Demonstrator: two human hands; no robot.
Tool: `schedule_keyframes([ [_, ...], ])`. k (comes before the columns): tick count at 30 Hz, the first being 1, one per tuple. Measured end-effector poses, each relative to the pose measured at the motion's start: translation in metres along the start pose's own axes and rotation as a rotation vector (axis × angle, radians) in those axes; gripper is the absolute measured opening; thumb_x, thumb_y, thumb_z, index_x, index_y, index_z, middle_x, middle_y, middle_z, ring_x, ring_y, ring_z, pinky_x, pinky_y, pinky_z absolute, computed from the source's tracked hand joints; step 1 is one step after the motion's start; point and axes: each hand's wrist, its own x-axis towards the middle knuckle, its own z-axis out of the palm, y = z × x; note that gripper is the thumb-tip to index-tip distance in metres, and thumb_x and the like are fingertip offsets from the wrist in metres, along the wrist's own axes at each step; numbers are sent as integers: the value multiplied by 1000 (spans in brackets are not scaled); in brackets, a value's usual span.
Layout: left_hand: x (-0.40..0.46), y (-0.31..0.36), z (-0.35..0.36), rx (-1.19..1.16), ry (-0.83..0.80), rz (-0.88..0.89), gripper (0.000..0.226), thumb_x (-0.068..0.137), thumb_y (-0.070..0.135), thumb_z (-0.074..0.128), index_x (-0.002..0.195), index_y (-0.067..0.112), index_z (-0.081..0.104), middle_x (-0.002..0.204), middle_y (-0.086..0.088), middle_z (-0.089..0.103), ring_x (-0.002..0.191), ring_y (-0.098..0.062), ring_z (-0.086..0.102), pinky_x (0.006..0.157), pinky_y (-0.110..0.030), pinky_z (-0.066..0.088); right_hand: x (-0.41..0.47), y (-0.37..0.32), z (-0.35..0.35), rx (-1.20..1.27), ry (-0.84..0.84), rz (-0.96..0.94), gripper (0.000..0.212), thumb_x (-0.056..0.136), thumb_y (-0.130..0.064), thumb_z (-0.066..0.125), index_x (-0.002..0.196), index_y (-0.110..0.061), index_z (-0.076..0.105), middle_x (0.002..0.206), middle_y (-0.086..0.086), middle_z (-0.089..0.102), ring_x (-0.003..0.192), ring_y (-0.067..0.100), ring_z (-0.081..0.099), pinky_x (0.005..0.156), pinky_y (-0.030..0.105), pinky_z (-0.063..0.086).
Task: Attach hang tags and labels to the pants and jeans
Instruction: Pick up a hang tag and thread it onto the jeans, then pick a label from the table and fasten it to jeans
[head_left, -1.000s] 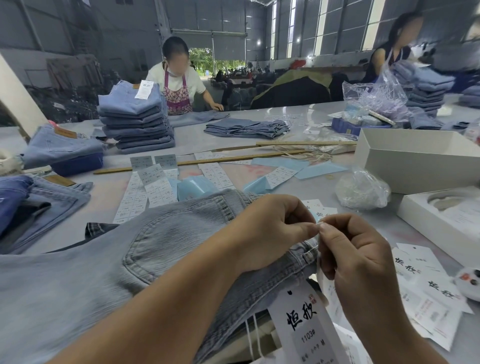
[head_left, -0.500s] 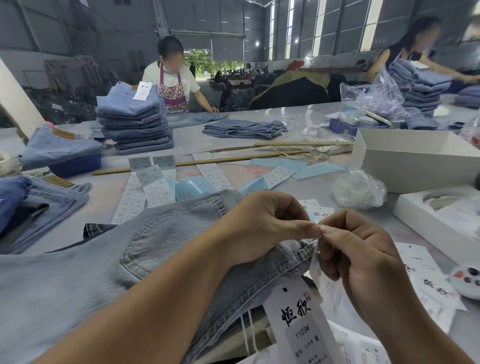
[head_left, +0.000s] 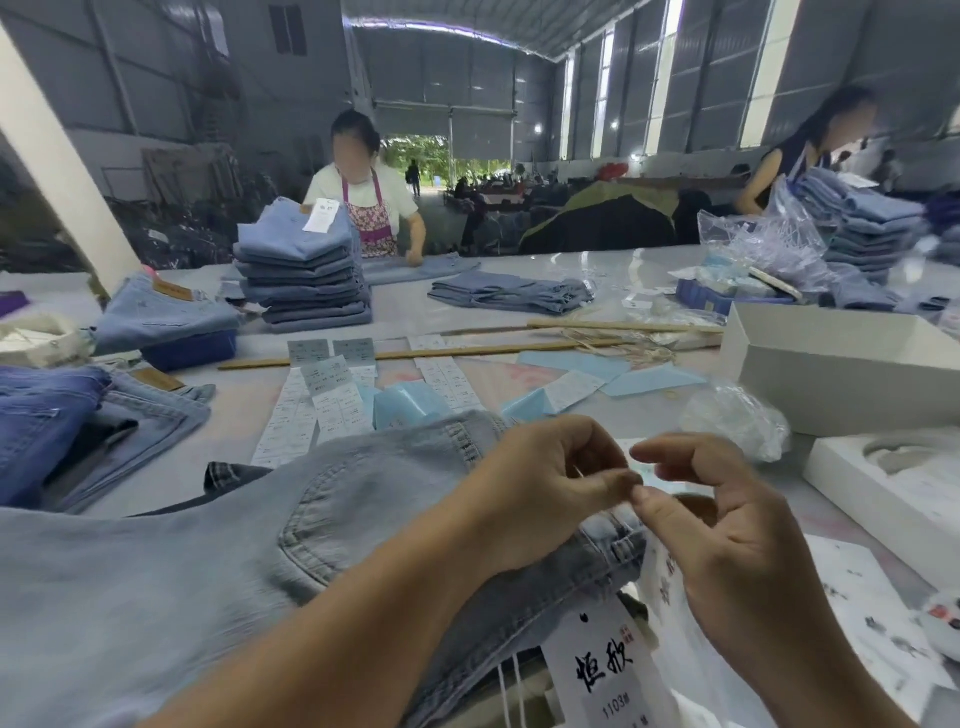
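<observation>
Your left hand (head_left: 545, 483) and right hand (head_left: 727, 540) meet fingertip to fingertip above the waistband of the pale jeans (head_left: 208, 571) spread on the table (head_left: 249, 405) before you. Left thumb and forefinger press together; whether they pinch a thread, you cannot tell. Your right thumb touches them, forefinger lifted apart. A white hang tag (head_left: 608, 670) hangs at the waistband, below your hands. Label strips (head_left: 332, 395) lie beyond the jeans.
</observation>
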Motion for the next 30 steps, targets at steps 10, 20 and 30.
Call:
schedule_keyframes([
  [10,-48,-12,-70,746,23,-6,7,85,43,39,88,48,42,77,25,48,74,5,49,60,-8,33,33,-71,68,-150,-604,-313,14,79,-36,62,91,-31,67,97,-16,59,93,0,58,81,27,51],
  [20,-152,-49,-169,820,164,-662,51,92,58,47,135,32,51,137,0,54,123,-20,51,104,-36,41,43,-123,196,-353,-1089,-513,46,87,-49,63,129,-33,50,127,-12,49,108,5,48,85,22,40],
  [30,-225,-95,-266,841,582,-1043,52,89,69,39,112,27,59,124,-2,60,117,-26,51,99,-40,40,20,-157,320,-320,-1182,-606,42,85,-40,61,124,-26,53,127,-2,53,95,10,45,77,26,38],
])
